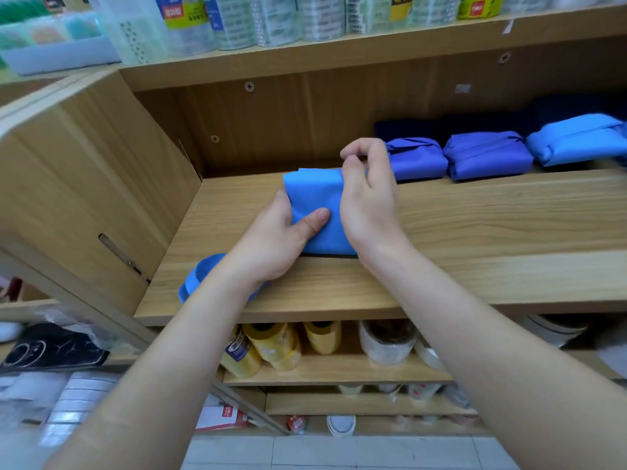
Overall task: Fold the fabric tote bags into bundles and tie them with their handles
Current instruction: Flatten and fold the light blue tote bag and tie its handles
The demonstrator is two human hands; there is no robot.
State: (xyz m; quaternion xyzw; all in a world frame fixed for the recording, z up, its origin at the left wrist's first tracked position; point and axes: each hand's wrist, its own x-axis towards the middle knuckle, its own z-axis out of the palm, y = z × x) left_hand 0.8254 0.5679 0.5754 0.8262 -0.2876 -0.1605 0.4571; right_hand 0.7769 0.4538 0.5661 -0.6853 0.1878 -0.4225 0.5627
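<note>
A light blue tote bag (315, 201), folded into a narrow bundle, lies on the wooden shelf (475, 225). My left hand (281, 239) grips its near left side, thumb pressed on top. My right hand (366, 195) lies over the bundle's right edge with its fingers curled at the far corner; whether they pinch fabric is hidden. The bag's handle loop (200, 276) trails off the shelf's front left edge under my left forearm. Tied bundles stand at the back right: two purple-blue ones (417, 157) (488, 157) and a light blue one (576, 137).
Dark navy bundles (407, 128) sit behind the tied ones. A wooden side panel (84, 184) walls the shelf's left. Tape rolls fill the shelf above (271, 22) and yellow and clear rolls the shelf below (278, 347). Phone cases (51, 354) lie at lower left.
</note>
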